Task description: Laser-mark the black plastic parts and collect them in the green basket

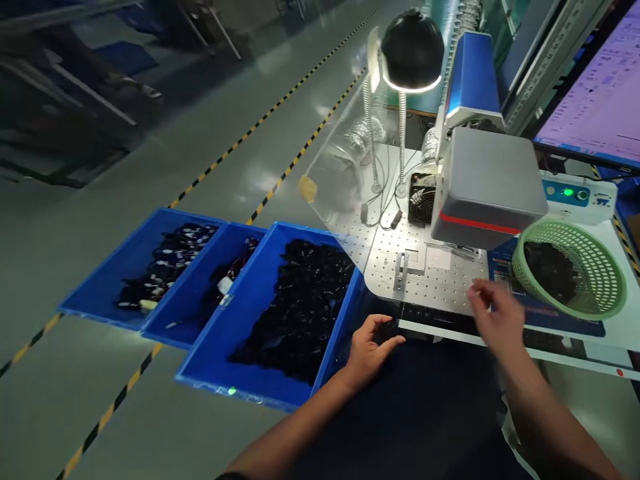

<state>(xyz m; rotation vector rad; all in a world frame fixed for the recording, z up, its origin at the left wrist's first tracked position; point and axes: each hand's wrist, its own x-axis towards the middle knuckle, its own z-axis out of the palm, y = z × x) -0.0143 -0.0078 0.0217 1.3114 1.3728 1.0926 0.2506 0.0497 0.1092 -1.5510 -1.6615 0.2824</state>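
My left hand (369,352) is just off the front edge of the perforated metal plate (360,250), beside the nearest blue bin. Its thumb and index finger are spread apart, with no held thing visible between them. Over the right front part of the plate, my right hand (501,320) has its fingers curled and the fingertips close together. Whatever they may pinch is too small or blurred to make out. A small bracket (401,270) and a square fixture (415,260) sit on the plate under the grey machine head (493,180).
Black parts (305,300) fill much of the nearest blue bin (235,393); two more bins stand beyond it. A green basket (607,273) with dark pieces (550,270) stands at right. A lit lamp (413,53), fan (421,200), clear panel (335,180) and monitor (595,93) surround the plate.
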